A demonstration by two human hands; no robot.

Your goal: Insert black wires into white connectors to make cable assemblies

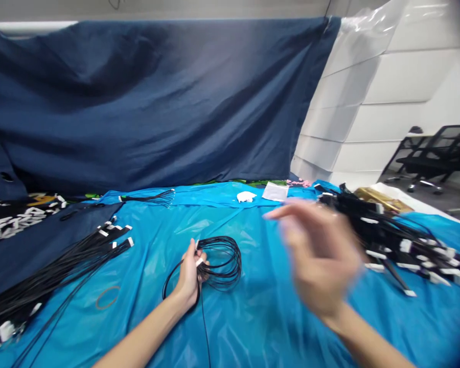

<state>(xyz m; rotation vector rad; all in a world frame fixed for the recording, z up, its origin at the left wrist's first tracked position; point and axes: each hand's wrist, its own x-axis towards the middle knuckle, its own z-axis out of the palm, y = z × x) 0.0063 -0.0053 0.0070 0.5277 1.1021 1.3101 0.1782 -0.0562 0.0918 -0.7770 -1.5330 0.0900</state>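
Note:
My left hand (191, 276) is closed around a coil of thin black cable (230, 263), its loops spreading out to the right. White connector ends show at my fingers, and one strand hangs down toward the front. To the right, my right hand (322, 250) is raised above the blue sheet and blurred by motion. Its fingers are curved and look apart from the thumb, with nothing visible between them. A thin brown ring, like a rubber band (108, 297), lies on the sheet left of my left forearm.
Blue plastic sheeting (157, 220) covers the table. Bundles of black cables (61, 268) with white connectors lie at left, and a larger cable pile (391, 235) lies at right. A white packet (275, 191) and crumpled white piece (246, 197) lie before the dark blue curtain (168, 102).

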